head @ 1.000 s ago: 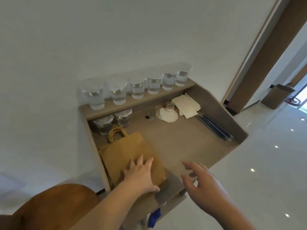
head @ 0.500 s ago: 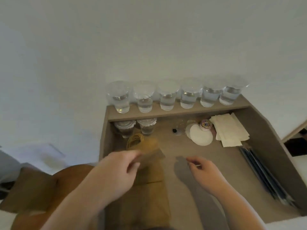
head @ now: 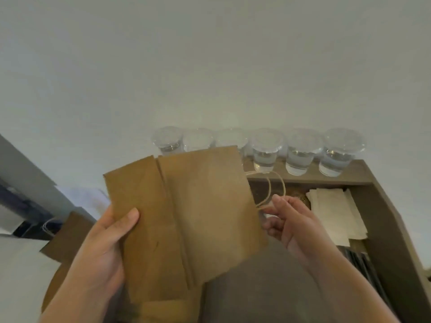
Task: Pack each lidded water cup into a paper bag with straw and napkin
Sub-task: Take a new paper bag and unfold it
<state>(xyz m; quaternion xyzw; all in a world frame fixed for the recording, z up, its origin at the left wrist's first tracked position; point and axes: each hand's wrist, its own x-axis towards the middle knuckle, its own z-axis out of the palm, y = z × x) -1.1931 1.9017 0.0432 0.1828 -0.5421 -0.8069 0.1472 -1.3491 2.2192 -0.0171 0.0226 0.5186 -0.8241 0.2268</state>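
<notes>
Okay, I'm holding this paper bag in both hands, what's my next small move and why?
Probably spread the paper bag open at its handle end. It is folded flat, the left hand grips one edge, the right hand holds the edge by the twine handle, and no lidded cup fits until it opens.

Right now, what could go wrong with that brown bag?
The paper bag is folded flat and looks close to the lidded cups; shaking it open could bump one. The right hand pinches the twine handle, so a tug might tear it while the left hand grips the bag.
</notes>
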